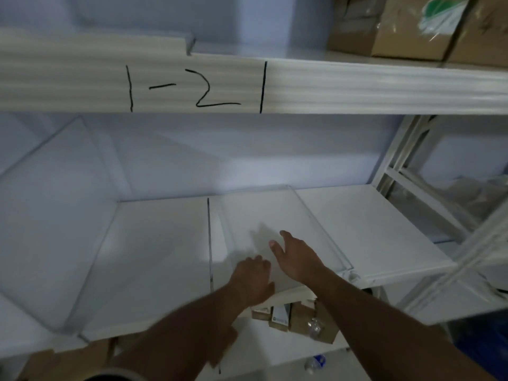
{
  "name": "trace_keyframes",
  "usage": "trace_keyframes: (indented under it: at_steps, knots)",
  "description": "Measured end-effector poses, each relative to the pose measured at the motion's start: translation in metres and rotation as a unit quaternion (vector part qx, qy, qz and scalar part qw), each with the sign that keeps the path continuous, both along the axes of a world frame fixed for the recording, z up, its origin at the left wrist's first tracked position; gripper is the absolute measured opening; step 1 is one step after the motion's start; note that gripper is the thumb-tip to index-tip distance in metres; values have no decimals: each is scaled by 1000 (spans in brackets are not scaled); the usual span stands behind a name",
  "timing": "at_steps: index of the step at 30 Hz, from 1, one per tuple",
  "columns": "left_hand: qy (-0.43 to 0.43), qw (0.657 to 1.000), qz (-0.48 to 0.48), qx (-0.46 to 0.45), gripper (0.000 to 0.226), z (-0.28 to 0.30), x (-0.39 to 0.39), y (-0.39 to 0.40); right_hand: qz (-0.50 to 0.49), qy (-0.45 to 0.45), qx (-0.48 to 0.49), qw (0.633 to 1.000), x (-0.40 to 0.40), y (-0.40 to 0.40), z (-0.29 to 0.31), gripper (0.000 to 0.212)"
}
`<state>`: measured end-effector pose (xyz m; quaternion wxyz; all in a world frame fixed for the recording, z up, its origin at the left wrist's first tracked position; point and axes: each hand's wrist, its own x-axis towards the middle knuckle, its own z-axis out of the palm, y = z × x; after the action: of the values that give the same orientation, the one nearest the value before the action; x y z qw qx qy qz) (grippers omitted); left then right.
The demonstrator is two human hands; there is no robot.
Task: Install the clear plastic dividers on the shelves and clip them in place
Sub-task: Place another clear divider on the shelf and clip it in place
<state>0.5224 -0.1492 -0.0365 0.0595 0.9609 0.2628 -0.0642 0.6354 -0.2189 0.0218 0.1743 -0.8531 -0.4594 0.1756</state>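
**Both hands on the flat divider**

Both bare forearms reach up from 6 o'clock onto the white metal shelf (371,229). The left hand (254,279) is curled, knuckles up, fingers pressing on the near edge of a clear plastic divider sheet (264,213) that lies flat on the shelf. The right hand (295,257) is spread open, palm down on the sheet, fingers pointing to 11 o'clock. Another clear plastic divider (55,215) leans at 9 o'clock.

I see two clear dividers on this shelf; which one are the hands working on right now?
The clear divider right of the black line: both the left hand and right hand are at it. The other divider stands untouched at far left.
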Motion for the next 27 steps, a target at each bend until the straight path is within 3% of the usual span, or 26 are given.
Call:
trace_keyframes:
  at_steps: [3, 8, 14, 20, 27]
  knots:
    - [65, 993, 100, -23, 79, -5, -2, -1, -57, 28, -17, 998, 12, -6, -7, 56]
    - [-26, 968, 222, -116, 95, -21, 2, -4, -162, 75, -52, 982, 49, -20, -27, 41]
    - [-136, 912, 324, -209, 94, -29, 11, -2, -238, 43, -69, 968, 85, -25, -51, 44]
    - [-207, 858, 393, -257, 84, -27, 22, 2, -244, -14, -103, 964, 100, -27, -69, 47]
    - [-124, 906, 334, -227, 100, -34, 16, -2, -331, 43, -77, 940, 108, -14, -63, 51]
